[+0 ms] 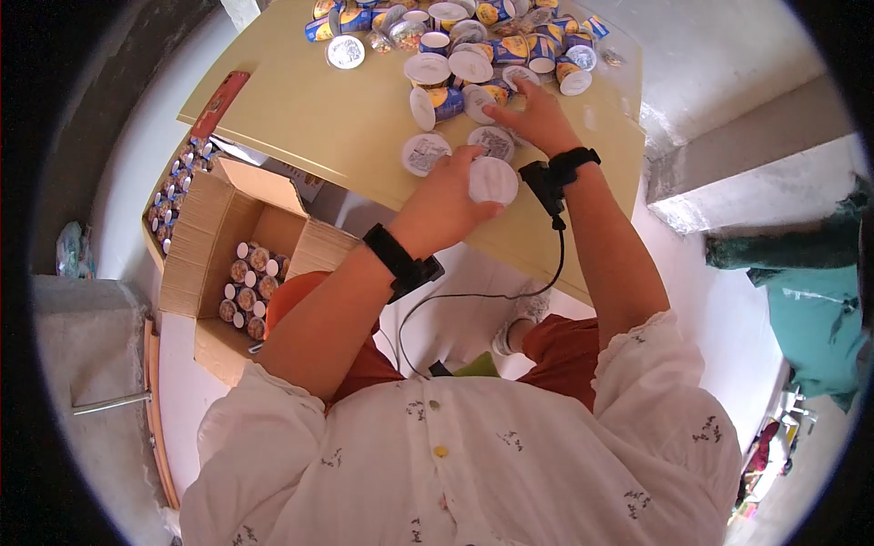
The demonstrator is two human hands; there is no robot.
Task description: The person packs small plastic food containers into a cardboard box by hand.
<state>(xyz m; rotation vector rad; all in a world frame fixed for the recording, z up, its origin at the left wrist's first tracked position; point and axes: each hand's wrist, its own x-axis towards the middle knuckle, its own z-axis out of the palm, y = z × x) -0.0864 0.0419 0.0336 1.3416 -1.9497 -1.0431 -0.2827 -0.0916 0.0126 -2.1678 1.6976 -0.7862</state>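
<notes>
Well, the left hand (442,205) grips a white-topped cup (493,181) — the right hand (539,120), fingers spread open, is at the piled cups (446,105) on the yellow table (309,118).

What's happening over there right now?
A person's left hand holds something with a round white top over the table. The right hand is spread at the near edge of a jumble of small cups. An open cardboard box beside the table holds more cups.
</notes>
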